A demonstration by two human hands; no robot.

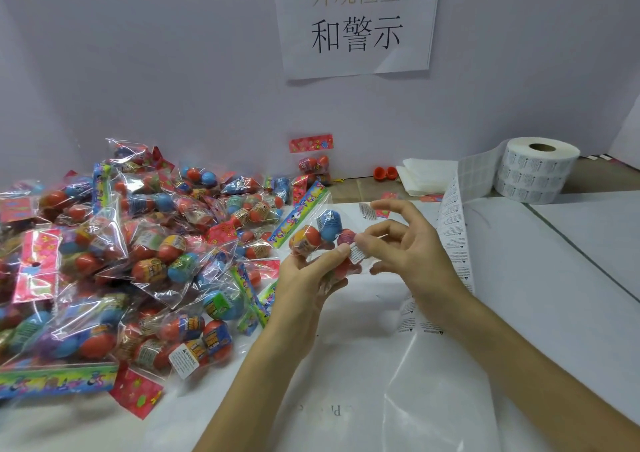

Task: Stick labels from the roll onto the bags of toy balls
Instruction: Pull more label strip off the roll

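My left hand [308, 278] holds one bag [318, 233] of toy balls up over the middle of the desk [554, 278]. My fingers curl round its bottom, and my thumb sits on the front. Inside I see a red ball and a blue ball. My right hand [408, 243] pinches a small white label [356, 253] with thumb and first finger. The label touches the front of the bag, just beside my left thumb. The roll [535, 171] stands near the far right corner of the desk. Its strip [453, 230] runs down toward me, behind my right hand. A big pile [121, 261] of bags fills the left side of the desk.
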